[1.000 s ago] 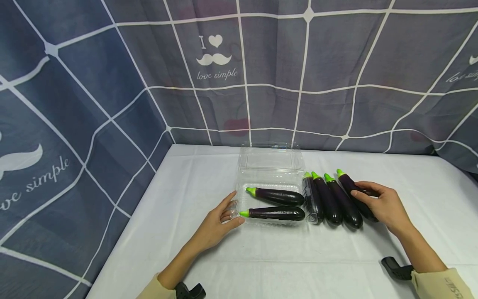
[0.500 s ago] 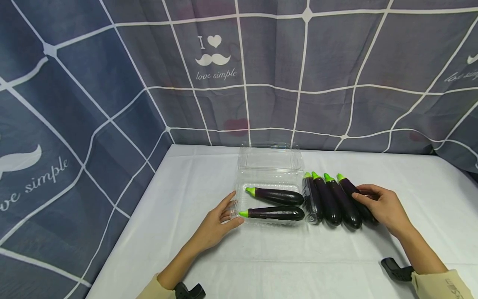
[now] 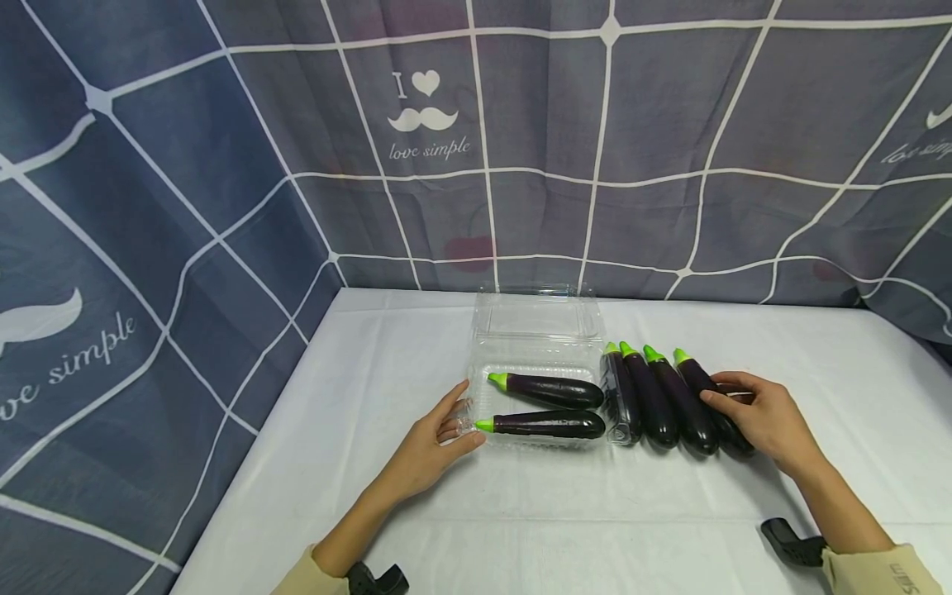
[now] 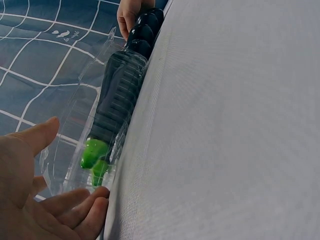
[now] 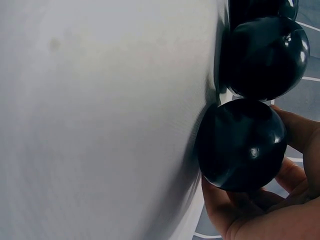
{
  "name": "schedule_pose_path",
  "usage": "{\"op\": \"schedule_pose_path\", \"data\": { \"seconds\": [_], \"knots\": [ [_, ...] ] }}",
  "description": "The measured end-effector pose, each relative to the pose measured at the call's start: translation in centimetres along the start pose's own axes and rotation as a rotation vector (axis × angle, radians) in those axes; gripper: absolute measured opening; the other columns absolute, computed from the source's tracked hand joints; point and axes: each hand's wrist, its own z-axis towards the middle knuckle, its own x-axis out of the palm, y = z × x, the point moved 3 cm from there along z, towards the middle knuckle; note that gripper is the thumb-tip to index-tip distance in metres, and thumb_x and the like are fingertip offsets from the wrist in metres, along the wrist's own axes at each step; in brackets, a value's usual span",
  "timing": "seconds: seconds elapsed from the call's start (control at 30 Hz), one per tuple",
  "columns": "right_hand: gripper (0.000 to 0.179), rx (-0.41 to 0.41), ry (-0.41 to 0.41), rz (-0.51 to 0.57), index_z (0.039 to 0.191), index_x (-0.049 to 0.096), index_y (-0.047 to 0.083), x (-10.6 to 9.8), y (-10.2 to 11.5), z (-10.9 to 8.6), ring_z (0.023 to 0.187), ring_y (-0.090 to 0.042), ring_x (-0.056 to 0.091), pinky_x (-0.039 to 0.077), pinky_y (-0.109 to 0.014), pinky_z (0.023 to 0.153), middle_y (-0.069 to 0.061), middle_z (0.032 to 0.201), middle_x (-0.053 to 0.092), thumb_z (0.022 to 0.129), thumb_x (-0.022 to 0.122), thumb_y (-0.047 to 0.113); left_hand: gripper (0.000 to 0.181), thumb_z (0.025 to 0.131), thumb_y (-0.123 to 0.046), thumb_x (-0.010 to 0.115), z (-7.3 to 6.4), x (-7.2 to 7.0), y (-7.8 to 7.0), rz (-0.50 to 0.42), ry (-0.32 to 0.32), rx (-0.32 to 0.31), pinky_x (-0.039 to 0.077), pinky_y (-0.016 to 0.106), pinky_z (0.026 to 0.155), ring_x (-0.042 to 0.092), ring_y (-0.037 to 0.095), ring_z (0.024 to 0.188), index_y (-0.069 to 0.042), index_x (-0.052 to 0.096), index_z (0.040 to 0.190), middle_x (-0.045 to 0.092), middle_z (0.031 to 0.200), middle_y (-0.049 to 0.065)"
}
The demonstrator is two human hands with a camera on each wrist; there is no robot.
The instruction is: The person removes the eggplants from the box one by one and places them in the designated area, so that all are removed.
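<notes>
A clear plastic clamshell box [image 3: 537, 349] lies unfolded on the table, its lid toward the back. In its tray two dark purple eggplants lie crosswise, a rear eggplant [image 3: 550, 391] and a front eggplant [image 3: 554, 424], green stems to the left. My left hand [image 3: 426, 450] rests at the tray's left edge, thumb by the front corner and fingers along the side; the left wrist view shows thumb and fingers apart. To the right of the box, my right hand [image 3: 766, 417] grips the rightmost eggplant [image 5: 245, 145] between thumb and fingers, near its thick end.
Between the box and my right hand, more eggplants [image 3: 678, 401] lie side by side, stems toward the back. The leftmost eggplant [image 3: 623, 397] is right at the tray's right side. A grey checked curtain [image 3: 550, 149] hangs behind the white-covered table [image 3: 558, 529] and along its left.
The rightmost eggplant's stem end has shifted slightly right and toward me, with my right hand moving a little the same way. My left hand and the box have stayed in place.
</notes>
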Motion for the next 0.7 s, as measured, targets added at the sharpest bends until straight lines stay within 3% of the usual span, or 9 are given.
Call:
{"op": "schedule_pose_path", "data": {
  "seconds": [0.23, 0.5, 0.7],
  "knots": [
    [0.047, 0.012, -0.001, 0.004, 0.125, 0.061, -0.007, 0.00, -0.06, -0.04, 0.082, 0.007, 0.053, 0.046, -0.013, 0.062, -0.028, 0.112, 0.066, 0.095, 0.068, 0.029, 0.079, 0.092, -0.029, 0.073, 0.00, -0.06, 0.04, -0.003, 0.002, -0.003, 0.043, 0.036, 0.107, 0.047, 0.031, 0.131, -0.023, 0.029, 0.157, 0.042, 0.150, 0.016],
    [0.050, 0.007, -0.011, 0.041, 0.129, 0.059, -0.006, -0.19, -0.08, -0.03, 0.084, 0.019, 0.045, 0.046, -0.011, 0.063, -0.028, 0.115, 0.064, 0.096, 0.067, 0.031, 0.079, 0.092, -0.029, 0.073, 0.06, -0.09, 0.15, 0.002, 0.003, 0.001, 0.044, 0.036, 0.106, 0.047, 0.031, 0.131, -0.023, 0.029, 0.157, 0.041, 0.150, 0.017],
    [0.049, -0.004, -0.023, 0.045, 0.129, 0.060, -0.004, -0.21, -0.05, -0.10, 0.089, 0.017, 0.042, 0.045, -0.011, 0.065, -0.027, 0.115, 0.065, 0.096, 0.068, 0.031, 0.079, 0.092, -0.028, 0.074, 0.08, -0.05, 0.09, 0.005, -0.001, 0.005, 0.044, 0.036, 0.106, 0.048, 0.031, 0.131, -0.021, 0.029, 0.157, 0.042, 0.149, 0.017]
  ]
}}
